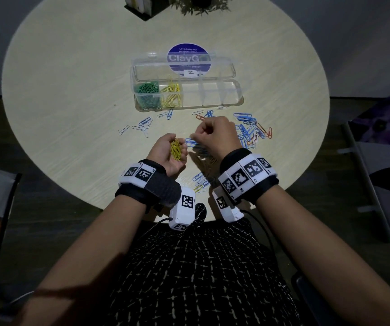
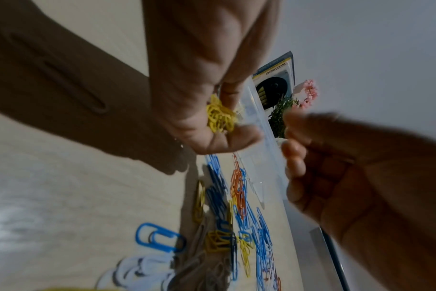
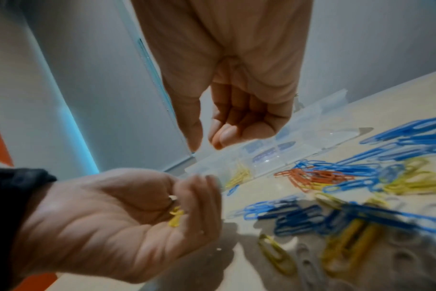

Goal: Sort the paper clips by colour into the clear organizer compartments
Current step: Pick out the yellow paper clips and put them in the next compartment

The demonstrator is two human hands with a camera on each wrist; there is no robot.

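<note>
Round pale table (image 1: 71, 90), dim room; organizer (image 1: 236, 100) lying open with green clips (image 1: 147, 92) in the leftmost compartment, yellow clips (image 1: 171, 96) in the next, the rest bare. Left hand (image 1: 169, 154) palm up, cupped round a yellow bunch (image 1: 176, 149); right hand (image 1: 215, 135) just beside, loosely curled, nothing visibly pinched. Best kept cupped while carried, tipped low over the yellow compartment, clear of the blue clips (image 1: 248, 128) and orange clips (image 1: 269, 132) still loose on the table.
</note>
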